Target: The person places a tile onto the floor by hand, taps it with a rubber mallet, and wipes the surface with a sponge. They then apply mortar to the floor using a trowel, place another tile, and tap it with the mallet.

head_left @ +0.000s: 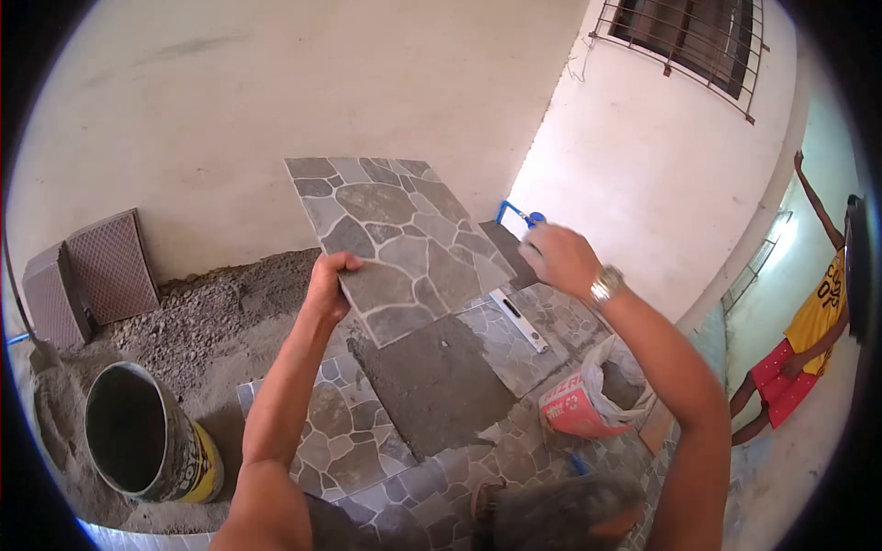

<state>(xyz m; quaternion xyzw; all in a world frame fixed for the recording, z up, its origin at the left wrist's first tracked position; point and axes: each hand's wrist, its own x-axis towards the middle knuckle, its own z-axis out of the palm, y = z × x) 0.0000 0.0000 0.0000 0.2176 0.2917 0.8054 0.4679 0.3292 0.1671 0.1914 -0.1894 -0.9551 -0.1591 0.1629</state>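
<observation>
A stone-patterned tile (pixel 404 243) is held up, tilted, by my left hand (pixel 331 283), its fingers wrapped round the left edge. My right hand (pixel 560 260) is raised past the tile's right side, with fingers curled and blurred; whether it holds anything cannot be made out. Below the tile lies a patch of wet grey mortar (pixel 441 386) between laid tiles (pixel 344 422). A white level (pixel 519 321) rests on the laid tiles to the right of the mortar.
A black-and-yellow bucket (pixel 207 464) stands at left, near gravel (pixel 211 321) and stacked brown tiles (pixel 115 266). A red-and-white bag (pixel 583 404) sits at right. By the wall corner is a blue pipe (pixel 516 213). A person in yellow (pixel 820 308) is at far right.
</observation>
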